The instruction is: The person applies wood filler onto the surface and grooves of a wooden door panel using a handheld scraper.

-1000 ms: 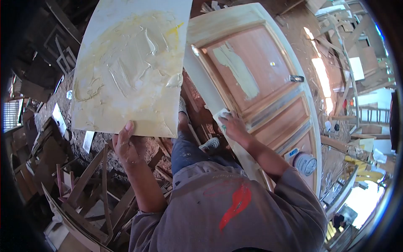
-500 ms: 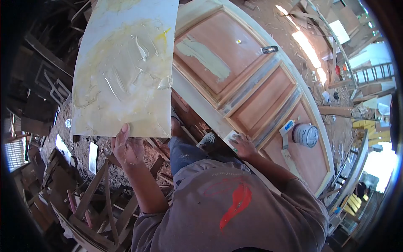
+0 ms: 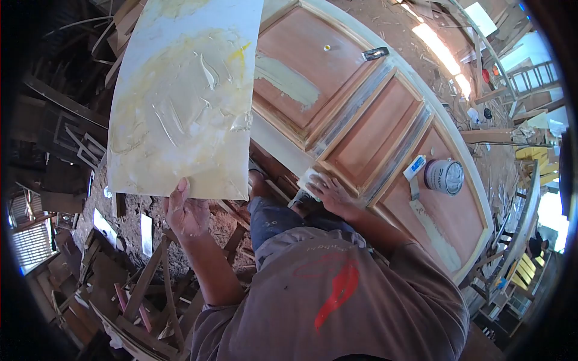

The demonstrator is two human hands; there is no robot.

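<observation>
My left hand (image 3: 188, 215) grips the lower edge of a large pale board (image 3: 138, 162), thumb on top. Cream paste (image 3: 180, 108) is smeared in thick ridges over its middle, with a yellow streak at the right. My right hand (image 3: 330, 194) is at the near edge of a panelled wooden door (image 3: 376, 135), fingers pressed on a small white flat piece (image 3: 308, 178), partly hidden under them. Pale filler patches (image 3: 288, 83) lie on the door's panels. An open can (image 3: 444, 177) and a blue-and-white-handled flat tool (image 3: 415, 170) rest on its right-hand panel.
A small black object (image 3: 375, 54) and a little round cap-like thing (image 3: 327, 48) lie on the far part of the door. Wood scraps (image 3: 141, 283) crowd the ground at left. Timber and yellow pieces (image 3: 527, 271) stand at the right.
My right hand has moved left and slightly up along the door's near edge with the white piece. The view has shifted a little; my left hand still holds the board.
</observation>
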